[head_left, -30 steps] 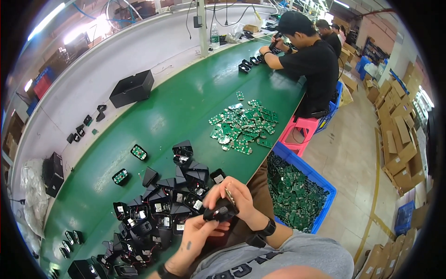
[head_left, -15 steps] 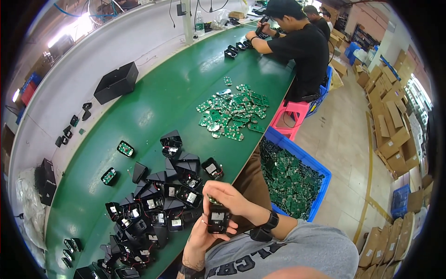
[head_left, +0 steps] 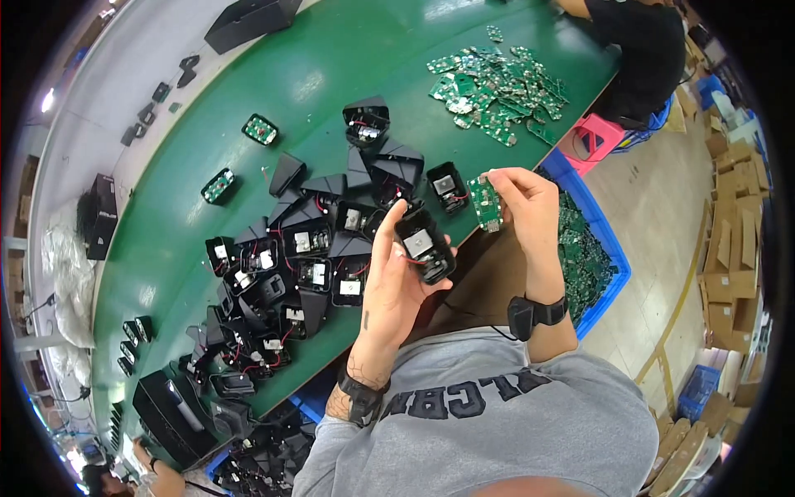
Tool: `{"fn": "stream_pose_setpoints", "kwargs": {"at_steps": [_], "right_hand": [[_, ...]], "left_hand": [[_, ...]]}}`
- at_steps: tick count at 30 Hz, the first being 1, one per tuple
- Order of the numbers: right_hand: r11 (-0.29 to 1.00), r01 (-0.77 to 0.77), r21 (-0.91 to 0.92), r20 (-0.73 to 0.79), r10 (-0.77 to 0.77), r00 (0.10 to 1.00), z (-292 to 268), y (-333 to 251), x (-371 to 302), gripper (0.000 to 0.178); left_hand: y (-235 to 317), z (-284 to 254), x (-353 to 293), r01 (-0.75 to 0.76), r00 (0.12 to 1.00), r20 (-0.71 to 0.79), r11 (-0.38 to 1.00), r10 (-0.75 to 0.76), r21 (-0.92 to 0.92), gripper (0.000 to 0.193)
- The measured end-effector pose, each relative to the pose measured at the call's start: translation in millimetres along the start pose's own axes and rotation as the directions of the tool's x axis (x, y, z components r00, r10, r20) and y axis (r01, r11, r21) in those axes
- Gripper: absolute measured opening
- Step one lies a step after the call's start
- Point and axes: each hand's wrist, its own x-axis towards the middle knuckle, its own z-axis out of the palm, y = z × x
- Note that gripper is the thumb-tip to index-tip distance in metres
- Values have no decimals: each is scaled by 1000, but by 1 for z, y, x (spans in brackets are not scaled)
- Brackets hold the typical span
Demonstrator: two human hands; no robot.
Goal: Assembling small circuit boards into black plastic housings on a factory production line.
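Observation:
My left hand [head_left: 396, 286] is closed around a black plastic housing [head_left: 424, 246] whose open side faces up, showing a silvery-white part and a red wire inside. Off to its right, my right hand [head_left: 530, 203] pinches a green circuit board [head_left: 484, 204] by its edge, apart from the housing. The board hangs near the table's front edge. Just beyond the two hands, another black housing [head_left: 448, 189] lies on the green table. Left of my left hand spreads a heap of similar black housings [head_left: 310, 240], many with white parts and red wires.
A pile of green circuit boards [head_left: 501, 91] lies at the far right of the table [head_left: 348, 50]. A blue crate [head_left: 617, 277] full of boards stands right of my lap, by a pink stool [head_left: 598, 139]. A co-worker [head_left: 642, 58] sits beyond. Cardboard boxes [head_left: 733, 248] line the right.
My hands have come apart: the right one now holds the circuit board away from the housing, to the right. The left still holds the housing. My view has swung toward the near table.

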Motion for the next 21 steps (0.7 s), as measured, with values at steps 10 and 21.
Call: {"fn": "stream_pose_setpoints", "kwargs": {"at_steps": [10,21], "right_hand": [[879,-302,369,349,170,922,-1,11,-16,18],[958,-3,287,217,-62,974,45,-27,-40,11]], "left_hand": [[6,-8,-8,41,999,-23,999,-41,18,57],[4,4,-8,35,988,-156,953,13,301,44]]}}
